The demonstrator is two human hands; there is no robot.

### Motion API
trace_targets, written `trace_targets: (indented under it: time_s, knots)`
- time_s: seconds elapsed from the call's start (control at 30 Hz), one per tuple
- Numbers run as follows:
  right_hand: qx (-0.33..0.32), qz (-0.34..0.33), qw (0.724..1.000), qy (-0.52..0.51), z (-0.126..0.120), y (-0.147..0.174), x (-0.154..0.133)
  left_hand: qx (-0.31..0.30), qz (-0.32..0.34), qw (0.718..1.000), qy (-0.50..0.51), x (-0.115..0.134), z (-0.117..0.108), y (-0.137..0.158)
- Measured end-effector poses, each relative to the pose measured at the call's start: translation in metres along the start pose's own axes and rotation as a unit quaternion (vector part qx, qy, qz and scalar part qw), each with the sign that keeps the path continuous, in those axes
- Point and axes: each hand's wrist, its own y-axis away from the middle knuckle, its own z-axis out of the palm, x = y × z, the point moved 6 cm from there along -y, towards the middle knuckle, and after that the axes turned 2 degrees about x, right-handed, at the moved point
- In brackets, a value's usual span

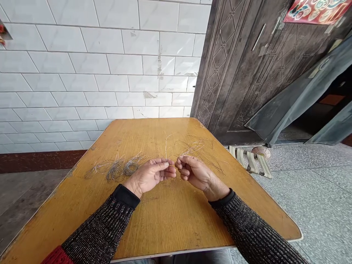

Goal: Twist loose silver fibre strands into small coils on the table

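Above the middle of the wooden table [165, 220], my left hand [154, 171] pinches a thin wire [166, 145] between thumb and fingers. The wire stands upright from the grip and branches near its top. Close by on the right, my right hand [194, 171] has its thumb and forefinger pressed together, seemingly on a fine strand of the same wire; its end is too thin to make out. Coiled grey wires [132, 165] lie on the table left of my left hand. Loose thin wires [194, 146] spread out behind and beyond my right hand.
A white tiled wall [110, 66] rises behind the table. To the right are a dark carved door [220, 73] and a grey curtain [297, 91]. A low striped-strap stool [251, 161] stands on the speckled floor [316, 194] beside the table's right edge.
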Motion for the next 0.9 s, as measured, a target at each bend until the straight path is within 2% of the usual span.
trace_targets:
  time_s: [0.17, 0.47, 0.7, 0.9]
  knots:
    - [0.009, -0.006, 1.000, 0.012, 0.0011, 0.0014, -0.0018, -0.001, -0.019, 1.000, 0.003, -0.0016, -0.0026, -0.0001]
    - [0.011, -0.018, 1.000, 0.017, 0.0025, 0.0019, -0.0041, 0.006, 0.004, 1.000, -0.023, 0.0010, -0.0012, -0.0018]
    - [0.029, 0.002, 0.998, -0.061, 0.0000, 0.0006, 0.0031, 0.006, 0.020, 0.997, -0.078, 0.0045, 0.0032, -0.0012]
    - [0.023, 0.000, 0.997, -0.076, -0.0007, -0.0005, 0.0026, 0.009, 0.022, 0.998, -0.058, 0.0018, 0.0038, -0.0018]
